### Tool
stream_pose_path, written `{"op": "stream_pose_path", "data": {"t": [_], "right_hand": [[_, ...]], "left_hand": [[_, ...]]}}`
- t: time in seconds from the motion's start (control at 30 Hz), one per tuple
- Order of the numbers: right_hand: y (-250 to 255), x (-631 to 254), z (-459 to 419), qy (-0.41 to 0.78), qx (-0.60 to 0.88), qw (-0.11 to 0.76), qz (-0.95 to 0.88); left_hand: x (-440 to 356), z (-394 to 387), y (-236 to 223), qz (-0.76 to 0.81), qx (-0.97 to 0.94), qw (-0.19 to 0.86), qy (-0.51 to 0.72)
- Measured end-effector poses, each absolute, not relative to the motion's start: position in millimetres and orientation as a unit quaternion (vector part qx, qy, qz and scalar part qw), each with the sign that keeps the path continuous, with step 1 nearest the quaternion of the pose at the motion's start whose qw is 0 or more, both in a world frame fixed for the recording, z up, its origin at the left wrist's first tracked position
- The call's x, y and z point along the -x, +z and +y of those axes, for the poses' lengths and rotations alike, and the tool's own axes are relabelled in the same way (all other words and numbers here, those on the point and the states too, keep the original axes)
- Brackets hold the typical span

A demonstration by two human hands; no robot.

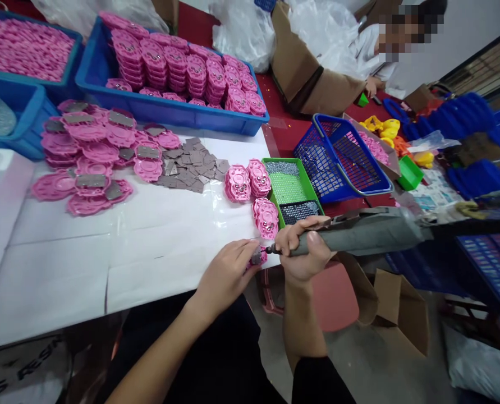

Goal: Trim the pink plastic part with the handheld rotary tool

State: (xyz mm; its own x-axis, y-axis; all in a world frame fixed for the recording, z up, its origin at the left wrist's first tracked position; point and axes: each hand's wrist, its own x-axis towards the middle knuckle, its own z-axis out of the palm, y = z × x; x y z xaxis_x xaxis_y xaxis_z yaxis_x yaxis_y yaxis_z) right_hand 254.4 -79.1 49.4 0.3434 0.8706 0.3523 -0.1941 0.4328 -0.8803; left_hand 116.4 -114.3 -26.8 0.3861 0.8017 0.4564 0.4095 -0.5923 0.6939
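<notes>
Left hand [228, 273] pinches a small pink plastic piece [258, 257] at the near edge of the worktop [106, 247], fingers closed on it, a grey metal plate on the piece just showing. Right hand [302, 247] wrapped tight round a grey power screwdriver [359, 233], its tip touching the pink piece, just right of the left hand's fingertips. The two hands nearly touch.

Just beyond the hands: short stacks of finished pink pieces [250, 182] and a green tray [289, 188] with screws, the tray beside the stacks on their right. Farther right of the tray, a blue wire basket [342, 160].

Well left of the hands: loose grey metal plates [191, 165] on the worktop, then a spread pile of pink pieces [90, 151], some with plates laid on. Far behind that pile, a blue bin [169, 109] full of stacked pink pieces. Another person [371, 50] sits far off, upper right.
</notes>
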Motion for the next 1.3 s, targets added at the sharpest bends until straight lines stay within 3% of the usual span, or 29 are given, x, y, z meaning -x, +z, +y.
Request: {"op": "stream_pose_path", "data": {"t": [0.57, 0.97, 1.07, 1.3], "right_hand": [[47.6, -249.2, -77.4, 0.400, 0.369, 0.692, -0.475], [47.5, -265.4, -58.9, 0.558, 0.259, 0.550, -0.565], [58.2, -275.1, -61.3, 0.515, 0.277, 0.585, -0.561], [88.5, -317.8, -62.7, 0.276, 0.396, 0.754, -0.445]], "left_hand": [[-117.3, -113.3, -27.2, 0.387, -0.796, 0.254, 0.389], [-116.8, -111.9, -25.1, 0.400, -0.786, 0.273, 0.385], [-116.1, -111.5, -24.4, 0.389, -0.794, 0.280, 0.375], [-115.8, -113.2, -23.7, 0.367, -0.840, 0.199, 0.346]]}}
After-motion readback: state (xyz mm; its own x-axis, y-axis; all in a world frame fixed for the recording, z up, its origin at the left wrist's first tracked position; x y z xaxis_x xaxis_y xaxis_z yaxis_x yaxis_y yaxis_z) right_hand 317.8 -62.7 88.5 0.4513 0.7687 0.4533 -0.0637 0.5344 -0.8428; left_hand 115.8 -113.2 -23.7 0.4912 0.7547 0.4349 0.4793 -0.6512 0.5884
